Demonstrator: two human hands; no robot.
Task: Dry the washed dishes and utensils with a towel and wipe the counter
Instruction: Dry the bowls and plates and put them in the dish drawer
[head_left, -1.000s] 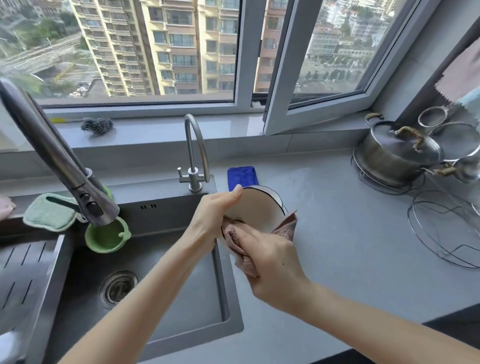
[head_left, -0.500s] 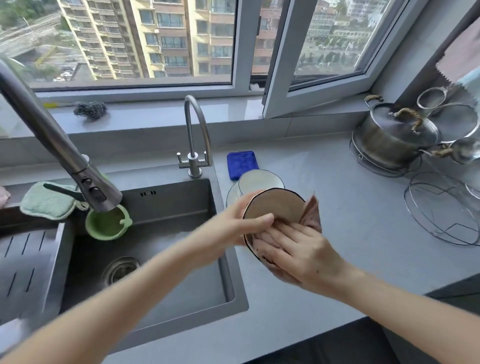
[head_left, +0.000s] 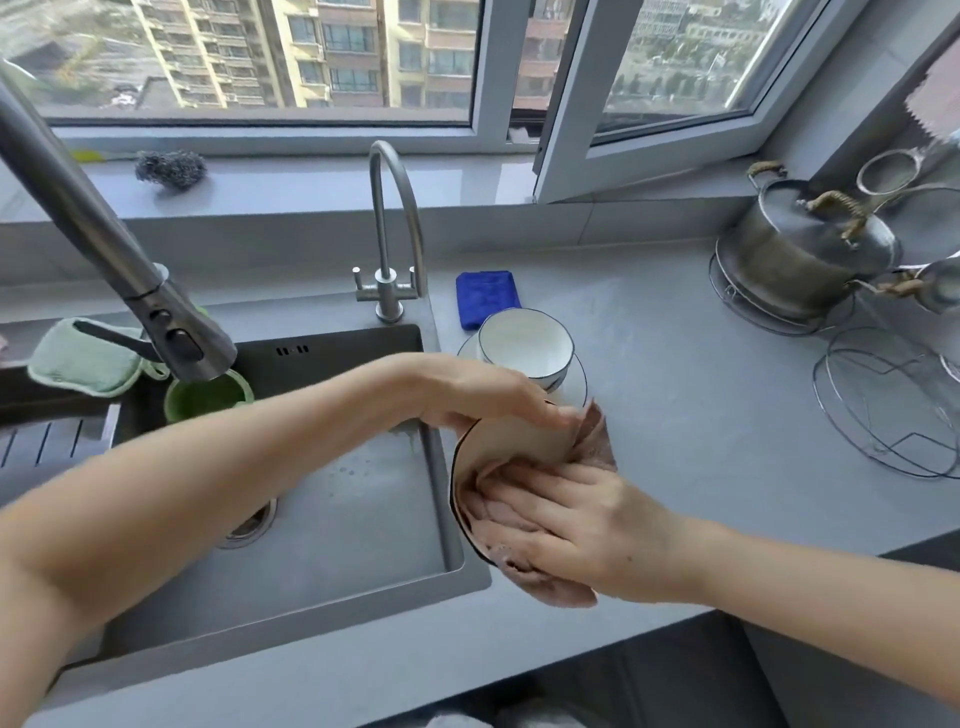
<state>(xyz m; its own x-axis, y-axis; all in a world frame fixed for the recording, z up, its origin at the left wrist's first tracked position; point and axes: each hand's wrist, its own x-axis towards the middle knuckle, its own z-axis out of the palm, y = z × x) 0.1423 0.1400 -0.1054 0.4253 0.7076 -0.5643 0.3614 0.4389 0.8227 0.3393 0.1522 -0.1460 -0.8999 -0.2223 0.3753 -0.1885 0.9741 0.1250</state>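
My left hand (head_left: 483, 397) grips the top rim of a white plate with a dark rim (head_left: 511, 441), held tilted above the counter beside the sink. My right hand (head_left: 576, 525) presses a pinkish-brown towel (head_left: 597, 441) against the plate's face; the towel wraps round the lower edge and hides much of the plate. Just behind stands a white bowl (head_left: 524, 343) with a dark rim line, set on a white plate (head_left: 574, 387). A folded blue cloth (head_left: 487, 296) lies on the grey counter (head_left: 675, 395) behind the bowl.
The steel sink (head_left: 337, 519) is at left with a pull-out tap (head_left: 104, 244), a thin gooseneck tap (head_left: 389, 234), a green cup (head_left: 208, 397) and a green sponge pad (head_left: 78, 356). A lidded steel pot (head_left: 800, 254) and wire racks (head_left: 883, 405) stand at right. The open window sash (head_left: 649, 104) overhangs the back ledge.
The plate has come nearer to me and lower, off the stack. My left hand slid along the top rim to the right, while my right hand rubbed the towel over the plate.
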